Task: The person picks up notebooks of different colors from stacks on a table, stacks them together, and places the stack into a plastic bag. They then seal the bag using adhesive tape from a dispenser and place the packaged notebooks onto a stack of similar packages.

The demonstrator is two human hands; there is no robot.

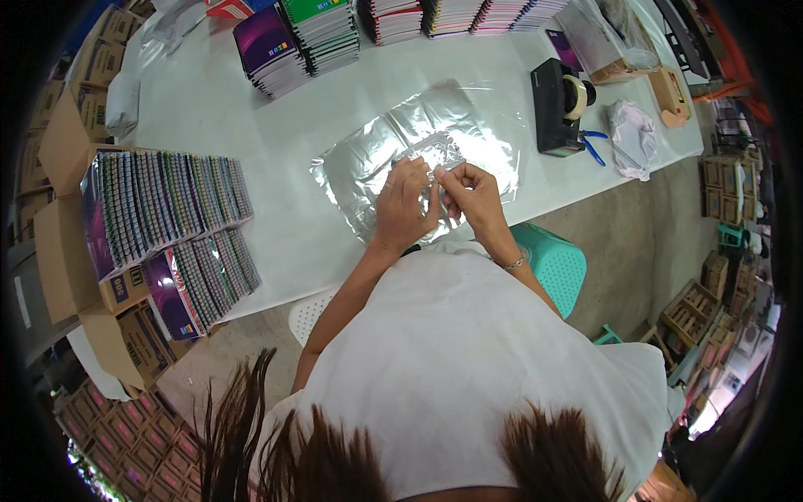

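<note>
The purple notebook cover (263, 35) beyond the left hand (406, 201) bears small colourful lettering; the carton (111, 292) farther left bears printed digits

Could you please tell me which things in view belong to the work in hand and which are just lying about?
Apparently in the work:
shiny clear plastic, with the left hand and right hand at it

Apparently just lying about:
black tape dispenser
blue-handled tool
crumpled white wrapping

Unclear: the spiral notebooks, untouched.
</note>
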